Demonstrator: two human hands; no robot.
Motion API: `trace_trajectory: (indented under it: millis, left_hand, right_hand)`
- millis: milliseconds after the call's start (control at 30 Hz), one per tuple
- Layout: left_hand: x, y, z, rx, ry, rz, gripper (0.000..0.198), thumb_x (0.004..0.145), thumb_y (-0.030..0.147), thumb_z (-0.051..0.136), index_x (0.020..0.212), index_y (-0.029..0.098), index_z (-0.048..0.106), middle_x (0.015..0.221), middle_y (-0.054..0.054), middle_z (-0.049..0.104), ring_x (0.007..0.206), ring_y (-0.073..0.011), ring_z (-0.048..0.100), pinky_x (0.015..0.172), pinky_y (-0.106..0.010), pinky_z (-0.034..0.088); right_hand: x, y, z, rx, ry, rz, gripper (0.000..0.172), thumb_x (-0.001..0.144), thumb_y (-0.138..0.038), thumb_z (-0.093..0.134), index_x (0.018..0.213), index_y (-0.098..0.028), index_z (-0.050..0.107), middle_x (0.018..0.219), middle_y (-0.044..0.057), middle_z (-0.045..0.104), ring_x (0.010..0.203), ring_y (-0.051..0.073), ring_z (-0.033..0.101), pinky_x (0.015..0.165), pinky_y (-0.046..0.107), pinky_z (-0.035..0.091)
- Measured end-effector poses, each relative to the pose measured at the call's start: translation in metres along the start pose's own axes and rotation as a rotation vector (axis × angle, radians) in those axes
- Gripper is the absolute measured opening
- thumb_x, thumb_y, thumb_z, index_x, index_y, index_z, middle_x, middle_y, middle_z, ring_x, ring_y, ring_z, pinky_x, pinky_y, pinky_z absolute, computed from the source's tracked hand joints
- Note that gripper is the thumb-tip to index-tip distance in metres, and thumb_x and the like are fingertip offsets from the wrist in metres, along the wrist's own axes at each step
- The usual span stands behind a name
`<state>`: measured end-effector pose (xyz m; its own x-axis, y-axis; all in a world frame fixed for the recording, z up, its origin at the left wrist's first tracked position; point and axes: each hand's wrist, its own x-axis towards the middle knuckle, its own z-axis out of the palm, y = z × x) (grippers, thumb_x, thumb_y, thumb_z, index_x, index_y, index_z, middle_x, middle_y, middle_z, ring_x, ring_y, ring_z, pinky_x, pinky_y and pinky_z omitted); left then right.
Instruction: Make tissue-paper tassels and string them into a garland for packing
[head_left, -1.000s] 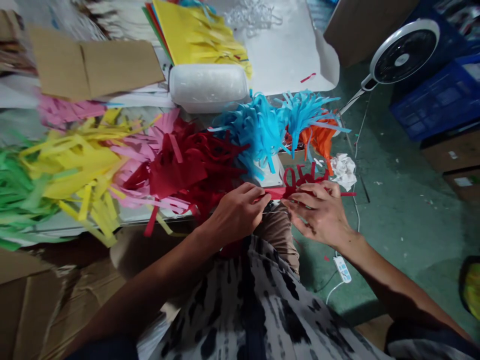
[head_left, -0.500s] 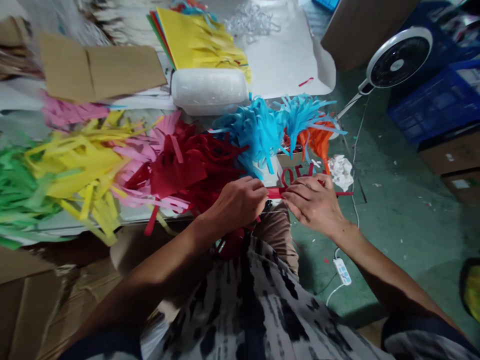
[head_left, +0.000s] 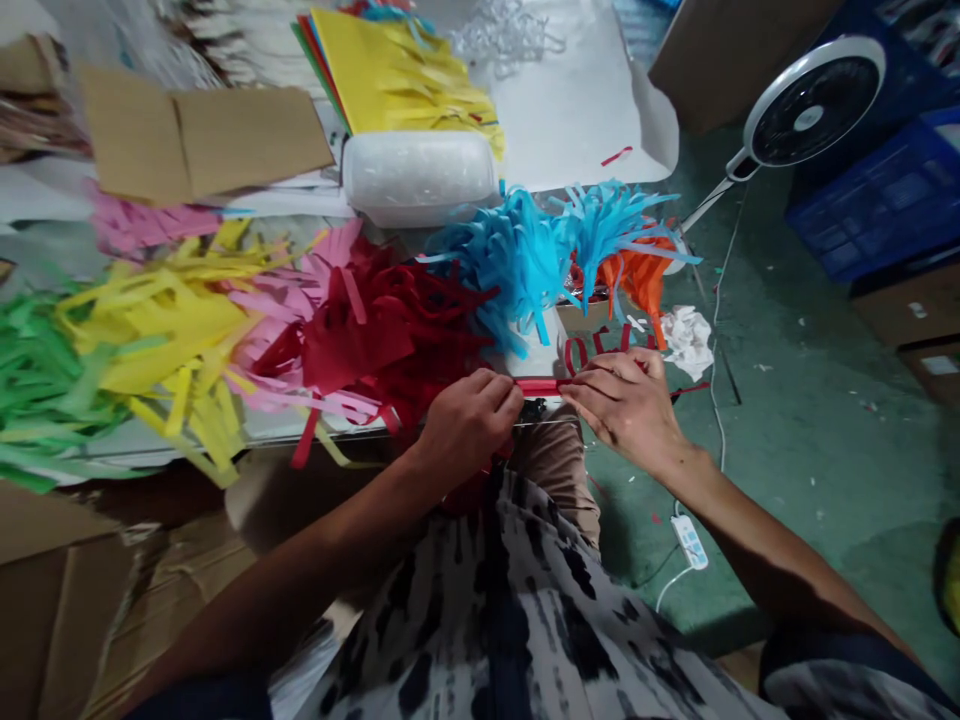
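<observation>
A rolled band of red tissue paper (head_left: pixel 538 386) stretches between my two hands at the table's front edge. My left hand (head_left: pixel 474 412) is closed on its left end, fingers pinched together. The right end is gripped by my right hand (head_left: pixel 621 395), whose fingers lie over it. Red fringe strips (head_left: pixel 576 352) curl out beyond my right fingers, and a thin strip pokes out to the right. Left of my left hand lies a heap of red fringed paper (head_left: pixel 390 330). Blue fringed paper (head_left: pixel 525 250) sits just behind the hands.
Yellow fringed paper (head_left: pixel 165 320), pink and green bunches cover the table's left side. Behind stand a white plastic tub (head_left: pixel 420 175), a cardboard piece (head_left: pixel 247 140) and yellow sheets (head_left: pixel 375 75). A fan (head_left: pixel 814 105), blue crates (head_left: pixel 870 215) and a power strip (head_left: pixel 690 543) are at right.
My left hand has shifted a little left and down, so more of the red band shows between the hands. My right hand stays nearly in place.
</observation>
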<state>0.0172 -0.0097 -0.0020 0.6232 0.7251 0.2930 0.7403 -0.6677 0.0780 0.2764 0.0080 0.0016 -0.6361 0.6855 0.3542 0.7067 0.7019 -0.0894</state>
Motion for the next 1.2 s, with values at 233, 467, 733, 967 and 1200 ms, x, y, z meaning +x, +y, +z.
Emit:
trace_trajectory:
  millis: [233,467,733,967,1200]
  left_hand:
    - [0.000,-0.013,-0.005,-0.196,-0.005,-0.253,0.019,0.105,0.029,0.058,0.097,0.019,0.071,0.096,-0.006,0.073,0.090,-0.0227,0.059,0.083,-0.037,0.049]
    - [0.015,-0.013,-0.011,-0.209,-0.102,-0.354,0.013,0.099,0.025,0.064,0.089,0.018,0.067,0.091,-0.007,0.070,0.089,-0.0251,0.059,0.080,-0.038,0.046]
    - [0.019,-0.017,-0.012,-0.229,-0.115,-0.358,0.013,0.094,0.022,0.067,0.082,0.019,0.064,0.087,-0.005,0.070,0.085,-0.0240,0.059,0.078,-0.038,0.045]
    - [0.017,-0.004,-0.005,-0.073,-0.024,-0.304,0.017,0.098,0.022,0.064,0.113,0.018,0.070,0.109,-0.011,0.074,0.103,-0.0293,0.062,0.087,-0.044,0.047]
    - [-0.009,-0.019,-0.014,-0.049,-0.031,-0.024,0.025,0.100,0.015,0.059,0.117,0.025,0.074,0.111,-0.004,0.078,0.112,-0.0262,0.064,0.103,-0.047,0.045]
  right_hand:
    - [0.001,-0.001,-0.004,0.174,-0.022,0.255,0.017,0.104,-0.036,0.063,0.096,-0.024,0.071,0.097,0.001,0.078,0.104,0.024,0.064,0.093,0.043,0.033]
    - [0.005,-0.006,0.001,0.072,-0.072,0.332,0.020,0.105,-0.036,0.058,0.091,-0.023,0.064,0.090,0.003,0.073,0.102,0.028,0.062,0.089,0.044,0.030]
    - [0.017,-0.002,-0.004,0.036,-0.178,0.288,0.020,0.103,-0.035,0.057,0.088,-0.023,0.062,0.087,0.005,0.073,0.101,0.029,0.058,0.087,0.045,0.029]
    - [0.014,-0.024,-0.004,-0.094,-0.052,0.156,0.023,0.104,-0.021,0.054,0.121,-0.032,0.065,0.120,0.004,0.075,0.122,0.030,0.057,0.102,0.053,0.030]
    - [-0.012,-0.008,-0.001,-0.028,-0.046,0.101,0.034,0.103,-0.015,0.056,0.127,-0.038,0.065,0.121,-0.004,0.079,0.124,0.029,0.061,0.101,0.053,0.033]
